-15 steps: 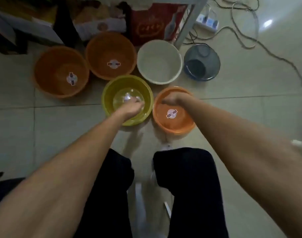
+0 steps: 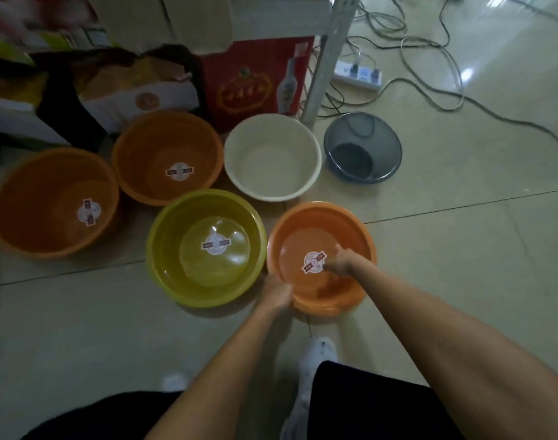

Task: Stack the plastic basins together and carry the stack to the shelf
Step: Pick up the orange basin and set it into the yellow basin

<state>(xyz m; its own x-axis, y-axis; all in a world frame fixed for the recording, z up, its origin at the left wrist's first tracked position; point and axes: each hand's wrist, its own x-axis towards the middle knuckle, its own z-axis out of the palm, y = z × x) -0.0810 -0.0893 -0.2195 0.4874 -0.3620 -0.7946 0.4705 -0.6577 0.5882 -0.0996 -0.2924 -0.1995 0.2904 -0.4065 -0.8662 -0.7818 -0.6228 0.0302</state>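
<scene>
Several plastic basins stand on the tiled floor. A small orange basin [image 2: 306, 223] with a sticker is nearest to me, and a yellow-green basin [image 2: 176, 230] touches its left side. Behind them are a large orange basin [image 2: 36, 198], another orange basin [image 2: 157, 147] and a white basin [image 2: 271, 154]. My left hand [image 2: 276, 293] is closed over the near-left rim of the small orange basin. My right hand [image 2: 341, 263] reaches inside that basin beside the sticker, thumb raised apart from the fingers, and holds nothing.
A dark blue mesh basket [image 2: 363, 147] sits right of the white basin. A metal shelf leg [image 2: 328, 58] rises behind it, with a red carton [image 2: 255, 81] and other boxes under the shelf. A power strip [image 2: 358, 74] and loose cables lie at the back right. My white shoe [image 2: 319, 350] is just below the basins.
My left hand left the yellow-green basin and went to the small orange basin's near-left rim. My right hand slid from that basin's far rim to its inside. The view came closer.
</scene>
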